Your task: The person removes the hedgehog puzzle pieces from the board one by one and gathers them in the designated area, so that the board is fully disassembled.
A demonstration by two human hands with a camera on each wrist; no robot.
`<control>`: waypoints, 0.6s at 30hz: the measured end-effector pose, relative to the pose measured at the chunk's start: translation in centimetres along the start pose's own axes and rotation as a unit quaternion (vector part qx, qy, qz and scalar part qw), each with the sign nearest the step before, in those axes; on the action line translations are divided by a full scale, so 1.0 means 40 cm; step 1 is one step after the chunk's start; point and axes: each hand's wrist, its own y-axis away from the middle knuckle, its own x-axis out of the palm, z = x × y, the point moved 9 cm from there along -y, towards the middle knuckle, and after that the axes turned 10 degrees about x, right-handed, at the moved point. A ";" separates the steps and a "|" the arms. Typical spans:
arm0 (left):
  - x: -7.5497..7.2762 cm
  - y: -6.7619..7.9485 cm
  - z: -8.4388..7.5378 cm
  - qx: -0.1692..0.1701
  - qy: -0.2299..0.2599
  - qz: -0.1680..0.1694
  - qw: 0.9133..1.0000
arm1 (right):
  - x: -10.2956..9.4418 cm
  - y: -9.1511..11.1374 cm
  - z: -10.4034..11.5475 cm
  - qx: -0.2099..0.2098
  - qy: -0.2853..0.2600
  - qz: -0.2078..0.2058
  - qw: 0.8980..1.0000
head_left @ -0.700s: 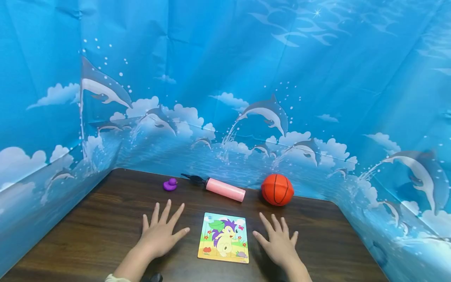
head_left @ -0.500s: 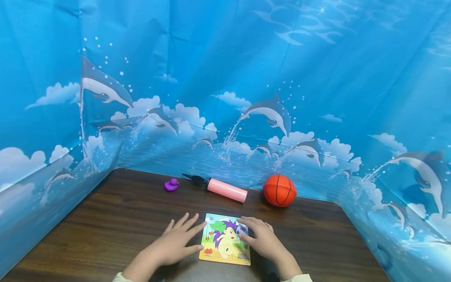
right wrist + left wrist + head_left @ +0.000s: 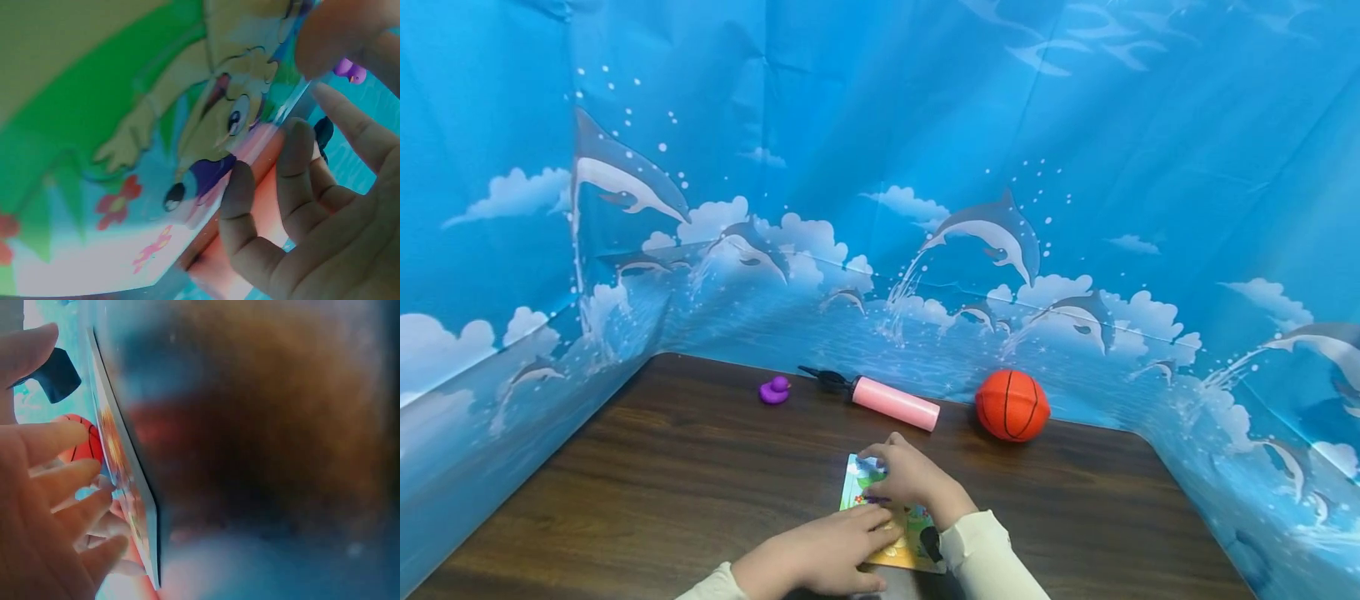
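Observation:
A square picture puzzle (image 3: 852, 487) with a cartoon hedgehog lies flat on the table, partly covered by both hands. Over its lower left part my left hand (image 3: 827, 550) stretches its fingers; the left wrist view shows these fingers extended beside the board's edge (image 3: 134, 475). Above the upper part, my right hand (image 3: 910, 479) hangs with bent, spread fingers. In the right wrist view, the fingertips (image 3: 237, 178) are close to the printed face (image 3: 137, 144), with nothing visibly pinched. Whether either hand touches the board I cannot tell.
Behind the puzzle are a purple toy duck (image 3: 775, 390), a pink hand pump (image 3: 895, 403) with a black end, and an orange toy basketball (image 3: 1012, 406). A blue dolphin-print curtain (image 3: 880, 250) borders the dark wooden table (image 3: 662, 467) at the back and sides.
Both hands have come inward from either side of the puzzle. The right hand has moved left over its upper part, the left hand right over its lower part. The view has shifted slightly.

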 end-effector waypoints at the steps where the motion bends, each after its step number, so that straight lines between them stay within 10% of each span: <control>1: 0.001 -0.003 0.001 -0.001 -0.006 -0.001 1.000 | 0.000 -0.003 0.002 0.002 0.001 0.000 1.000; 18: 0.007 -0.012 0.051 -0.065 0.090 0.035 0.993 | 0.005 -0.034 -0.001 0.063 -0.051 0.044 0.996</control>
